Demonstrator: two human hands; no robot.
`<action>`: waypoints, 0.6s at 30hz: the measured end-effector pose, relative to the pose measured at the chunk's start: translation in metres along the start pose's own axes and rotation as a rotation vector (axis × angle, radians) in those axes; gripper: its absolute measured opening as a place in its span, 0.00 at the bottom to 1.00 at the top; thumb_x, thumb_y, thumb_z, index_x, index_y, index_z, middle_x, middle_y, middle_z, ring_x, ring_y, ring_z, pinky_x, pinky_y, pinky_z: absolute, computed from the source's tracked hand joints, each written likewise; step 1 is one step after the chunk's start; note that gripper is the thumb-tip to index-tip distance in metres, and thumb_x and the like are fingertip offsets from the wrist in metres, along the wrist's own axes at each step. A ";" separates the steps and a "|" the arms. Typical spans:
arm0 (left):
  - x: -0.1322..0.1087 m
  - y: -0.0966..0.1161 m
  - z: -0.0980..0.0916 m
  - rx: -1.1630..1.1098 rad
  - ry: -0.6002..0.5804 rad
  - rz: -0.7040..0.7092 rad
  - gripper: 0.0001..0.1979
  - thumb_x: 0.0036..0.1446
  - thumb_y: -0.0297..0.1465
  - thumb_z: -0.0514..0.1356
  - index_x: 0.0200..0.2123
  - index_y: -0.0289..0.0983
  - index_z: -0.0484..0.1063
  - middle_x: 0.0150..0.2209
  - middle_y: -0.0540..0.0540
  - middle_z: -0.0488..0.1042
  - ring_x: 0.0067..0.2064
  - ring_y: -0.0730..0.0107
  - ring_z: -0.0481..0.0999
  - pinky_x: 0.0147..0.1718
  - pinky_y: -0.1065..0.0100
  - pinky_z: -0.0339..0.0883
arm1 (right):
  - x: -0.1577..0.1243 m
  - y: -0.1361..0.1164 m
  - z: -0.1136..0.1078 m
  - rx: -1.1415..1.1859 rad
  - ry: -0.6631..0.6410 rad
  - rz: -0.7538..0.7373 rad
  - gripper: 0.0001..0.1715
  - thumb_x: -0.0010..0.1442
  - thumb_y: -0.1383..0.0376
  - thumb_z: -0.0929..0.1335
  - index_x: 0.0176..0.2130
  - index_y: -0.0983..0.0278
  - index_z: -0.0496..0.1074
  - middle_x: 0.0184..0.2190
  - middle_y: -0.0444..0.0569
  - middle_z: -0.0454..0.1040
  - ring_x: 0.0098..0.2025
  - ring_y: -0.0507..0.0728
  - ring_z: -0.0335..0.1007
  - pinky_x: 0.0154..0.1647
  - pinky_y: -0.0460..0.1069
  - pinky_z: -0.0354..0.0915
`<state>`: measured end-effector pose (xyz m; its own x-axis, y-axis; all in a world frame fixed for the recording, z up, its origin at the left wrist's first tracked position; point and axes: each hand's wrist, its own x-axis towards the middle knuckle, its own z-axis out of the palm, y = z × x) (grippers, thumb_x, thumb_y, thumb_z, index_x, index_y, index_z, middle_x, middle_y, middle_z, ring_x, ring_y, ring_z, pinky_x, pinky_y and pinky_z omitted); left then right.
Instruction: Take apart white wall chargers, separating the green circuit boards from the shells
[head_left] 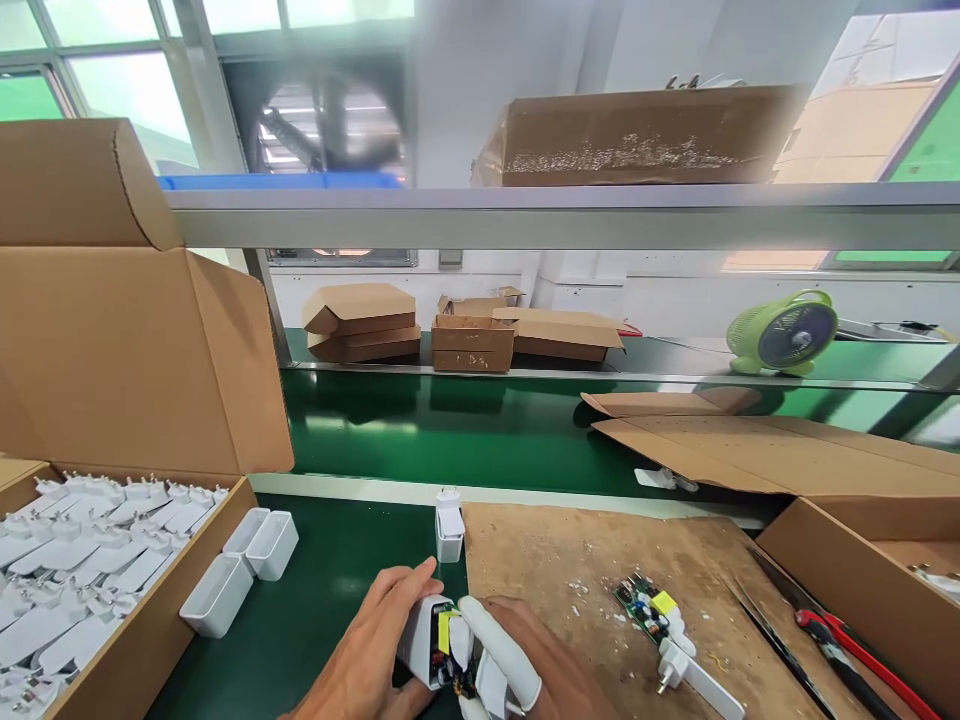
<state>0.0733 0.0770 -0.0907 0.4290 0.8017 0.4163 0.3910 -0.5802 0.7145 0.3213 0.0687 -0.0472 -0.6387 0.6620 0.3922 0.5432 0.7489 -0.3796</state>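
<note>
My left hand is closed round a white adapter housing, its fingers along the left side. In the housing's open end sits a circuit board with a yellow-wrapped part. My right hand grips a white plug piece against that board, and a rounded white part lies across its fingers. Most right fingertips are hidden. On the brown work board, right of my hands, a bare circuit board lies joined to another white plug piece. A small white housing stands upright just beyond my hands.
At left, an open carton holds rows of white plug pieces; white empty housings stand beside it. Tweezers and red-and-black handled pliers lie at right, by another carton. A green fan stands behind on the shelf.
</note>
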 end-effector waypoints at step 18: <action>-0.001 0.001 0.002 -0.037 0.041 -0.003 0.43 0.65 0.26 0.64 0.75 0.52 0.46 0.61 0.40 0.71 0.63 0.49 0.70 0.60 0.51 0.72 | 0.004 -0.018 -0.009 0.018 0.061 0.072 0.51 0.55 0.77 0.64 0.72 0.53 0.53 0.61 0.51 0.75 0.59 0.61 0.75 0.60 0.52 0.73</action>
<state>0.0745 0.0754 -0.0920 0.3937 0.8090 0.4366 0.3615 -0.5729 0.7356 0.3133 0.0580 -0.0309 -0.5632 0.7153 0.4136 0.5764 0.6988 -0.4236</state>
